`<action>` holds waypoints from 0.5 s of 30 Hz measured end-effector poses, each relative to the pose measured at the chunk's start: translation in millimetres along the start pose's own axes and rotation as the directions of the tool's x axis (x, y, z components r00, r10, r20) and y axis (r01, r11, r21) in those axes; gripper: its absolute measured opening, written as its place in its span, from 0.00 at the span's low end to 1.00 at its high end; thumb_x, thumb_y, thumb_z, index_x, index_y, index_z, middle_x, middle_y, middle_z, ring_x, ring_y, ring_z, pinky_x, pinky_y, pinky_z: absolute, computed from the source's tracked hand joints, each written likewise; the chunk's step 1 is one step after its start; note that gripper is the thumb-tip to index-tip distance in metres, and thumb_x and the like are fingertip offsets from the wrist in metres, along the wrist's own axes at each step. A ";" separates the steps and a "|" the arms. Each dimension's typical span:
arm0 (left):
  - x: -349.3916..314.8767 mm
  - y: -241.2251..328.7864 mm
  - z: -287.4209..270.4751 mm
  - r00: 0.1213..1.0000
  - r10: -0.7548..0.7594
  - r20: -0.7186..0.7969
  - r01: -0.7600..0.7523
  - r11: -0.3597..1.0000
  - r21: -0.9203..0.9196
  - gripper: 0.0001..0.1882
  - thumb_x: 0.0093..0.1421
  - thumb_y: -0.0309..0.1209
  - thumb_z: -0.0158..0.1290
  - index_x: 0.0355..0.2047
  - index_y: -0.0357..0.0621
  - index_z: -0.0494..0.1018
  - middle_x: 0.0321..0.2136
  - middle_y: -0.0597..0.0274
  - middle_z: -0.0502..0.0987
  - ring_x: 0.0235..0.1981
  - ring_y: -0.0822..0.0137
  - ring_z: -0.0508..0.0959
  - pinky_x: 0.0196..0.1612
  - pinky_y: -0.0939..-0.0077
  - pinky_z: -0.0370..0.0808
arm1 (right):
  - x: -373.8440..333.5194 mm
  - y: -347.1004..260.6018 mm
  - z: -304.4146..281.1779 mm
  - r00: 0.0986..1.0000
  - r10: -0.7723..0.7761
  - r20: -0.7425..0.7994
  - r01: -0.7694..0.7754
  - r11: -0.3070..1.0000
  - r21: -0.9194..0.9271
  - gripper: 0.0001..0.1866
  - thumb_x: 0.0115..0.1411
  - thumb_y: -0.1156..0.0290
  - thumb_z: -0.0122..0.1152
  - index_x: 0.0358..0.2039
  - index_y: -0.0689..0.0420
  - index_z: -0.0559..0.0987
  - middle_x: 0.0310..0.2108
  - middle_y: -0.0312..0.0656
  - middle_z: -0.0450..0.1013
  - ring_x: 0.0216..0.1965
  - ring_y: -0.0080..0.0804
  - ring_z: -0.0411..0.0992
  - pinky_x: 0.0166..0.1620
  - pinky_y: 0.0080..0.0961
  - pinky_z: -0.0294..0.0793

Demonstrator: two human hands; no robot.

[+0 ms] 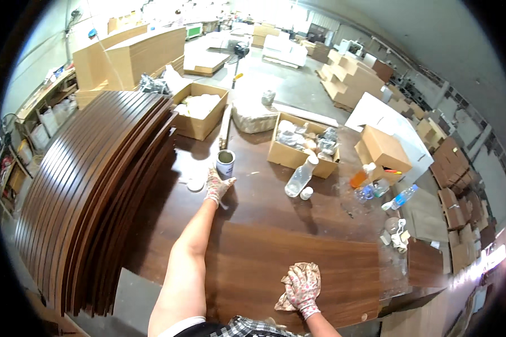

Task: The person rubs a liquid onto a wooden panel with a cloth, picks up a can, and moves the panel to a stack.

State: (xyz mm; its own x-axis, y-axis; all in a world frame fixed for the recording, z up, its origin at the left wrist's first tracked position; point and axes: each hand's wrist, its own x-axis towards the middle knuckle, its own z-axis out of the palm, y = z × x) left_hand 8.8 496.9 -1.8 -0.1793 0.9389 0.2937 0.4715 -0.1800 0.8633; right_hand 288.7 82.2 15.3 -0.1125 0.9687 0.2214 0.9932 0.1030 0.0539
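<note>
A printed glove covers my left hand (218, 186), which reaches far across the table with thumb and fingers spread around the near side of an open metal can (225, 163). Whether the fingers touch the can is hard to tell. A round white lid-like disc (195, 184) lies just left of that hand. Close to my body, my gloved right hand (302, 287) presses a crumpled, brownish patterned cloth (285, 302) onto a brown wood-grain panel (331, 264). The cloth sticks out around the fingers and palm.
Curved dark-brown slatted panels (90, 185) are stacked at left. Cardboard boxes (203, 126) (287, 154) with wrapped items stand behind the can. A clear bottle (299, 181), a small white bottle (306, 193) and an orange bottle (358, 177) are at right.
</note>
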 end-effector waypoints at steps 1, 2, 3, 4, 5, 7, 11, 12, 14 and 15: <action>12.9 -6.9 -3.1 0.999 -0.003 -0.041 -0.001 0.994 -0.109 0.64 0.37 0.45 0.72 0.67 0.33 0.47 0.63 0.37 0.57 0.65 0.45 0.59 0.67 0.62 0.56 | 4.9 -6.5 -1.4 1.000 0.010 -0.017 -0.009 0.999 0.042 0.25 0.54 0.55 0.58 0.52 0.46 0.77 0.59 0.35 0.68 0.64 0.45 0.59 0.67 0.48 0.50; 25.4 -11.6 -4.5 0.996 -0.012 -0.085 -0.007 0.976 -0.216 0.64 0.36 0.42 0.74 0.67 0.34 0.47 0.62 0.37 0.58 0.64 0.46 0.60 0.67 0.62 0.57 | 10.9 -12.0 -3.2 0.999 0.015 -0.036 -0.012 0.996 0.084 0.24 0.54 0.55 0.58 0.52 0.46 0.78 0.59 0.35 0.68 0.63 0.45 0.59 0.67 0.48 0.50; 20.8 -8.3 3.5 0.991 -0.031 -0.132 0.000 0.973 -0.230 0.57 0.35 0.39 0.74 0.63 0.34 0.56 0.57 0.40 0.66 0.60 0.47 0.66 0.63 0.63 0.63 | 6.6 -13.6 -3.6 0.999 0.033 -0.024 -0.031 0.996 0.083 0.24 0.54 0.55 0.58 0.52 0.46 0.78 0.59 0.35 0.68 0.63 0.45 0.59 0.67 0.48 0.50; 19.1 -6.4 5.7 0.993 -0.034 -0.116 0.006 0.973 -0.230 0.57 0.35 0.39 0.74 0.63 0.34 0.56 0.57 0.40 0.66 0.60 0.47 0.66 0.63 0.63 0.63 | 4.0 -13.4 -5.0 0.999 0.044 -0.008 -0.044 0.997 0.068 0.24 0.53 0.56 0.59 0.51 0.47 0.78 0.58 0.36 0.69 0.63 0.45 0.59 0.67 0.47 0.51; 21.9 -3.4 5.8 0.997 -0.079 -0.021 0.076 0.990 -0.116 0.52 0.36 0.40 0.74 0.59 0.35 0.60 0.54 0.42 0.68 0.57 0.47 0.68 0.60 0.62 0.66 | 2.0 -12.1 -6.9 0.999 0.052 0.006 -0.052 0.997 0.053 0.24 0.53 0.57 0.59 0.51 0.47 0.78 0.58 0.36 0.69 0.63 0.45 0.60 0.67 0.47 0.51; 21.0 11.7 7.5 0.991 -0.134 0.028 0.132 0.988 0.077 0.42 0.36 0.42 0.73 0.50 0.38 0.68 0.46 0.45 0.74 0.51 0.49 0.73 0.54 0.61 0.71 | 0.8 -3.9 -3.3 0.998 0.057 0.025 -0.058 0.997 0.050 0.28 0.53 0.54 0.60 0.55 0.46 0.76 0.60 0.36 0.67 0.65 0.45 0.57 0.68 0.48 0.47; 14.9 1.9 -25.9 0.990 -0.087 0.114 0.113 0.965 -0.238 0.40 0.37 0.41 0.73 0.49 0.37 0.69 0.45 0.49 0.77 0.47 0.56 0.77 0.50 0.65 0.74 | 11.6 -14.3 -2.4 0.999 0.040 0.002 -0.040 0.989 0.144 0.27 0.55 0.54 0.58 0.55 0.47 0.75 0.61 0.38 0.66 0.65 0.45 0.57 0.68 0.49 0.46; 2.3 14.6 -26.9 0.981 -0.065 0.181 0.144 0.869 -0.473 0.39 0.38 0.38 0.73 0.49 0.38 0.69 0.44 0.52 0.78 0.45 0.60 0.78 0.48 0.67 0.75 | 8.3 -11.0 -0.9 0.999 0.043 -0.006 -0.042 0.997 0.071 0.27 0.56 0.54 0.57 0.56 0.47 0.75 0.61 0.38 0.66 0.65 0.44 0.57 0.69 0.49 0.46; -26.4 33.8 -39.5 0.971 0.031 0.239 0.039 0.959 -0.280 0.31 0.43 0.26 0.70 0.48 0.39 0.69 0.38 0.59 0.79 0.39 0.67 0.79 0.43 0.69 0.78 | 9.8 -13.0 -8.6 0.999 0.033 -0.025 -0.030 0.995 0.097 0.25 0.53 0.58 0.60 0.52 0.50 0.77 0.59 0.39 0.69 0.64 0.42 0.60 0.68 0.47 0.49; -44.0 51.0 -46.2 0.965 0.083 0.248 0.017 0.926 -0.377 0.31 0.43 0.27 0.70 0.47 0.39 0.69 0.38 0.60 0.79 0.38 0.66 0.79 0.43 0.69 0.78 | 9.2 -12.3 -10.5 0.999 0.034 -0.026 -0.031 0.995 0.094 0.25 0.54 0.58 0.59 0.52 0.51 0.77 0.59 0.39 0.68 0.64 0.42 0.59 0.68 0.47 0.48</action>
State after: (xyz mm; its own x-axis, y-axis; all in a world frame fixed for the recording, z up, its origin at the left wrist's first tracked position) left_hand 0.8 432.8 48.3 0.0800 0.9640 0.2537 0.1083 -0.2614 0.9591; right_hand 275.2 87.5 27.0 -0.0796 0.9653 0.2487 0.9946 0.0936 -0.0451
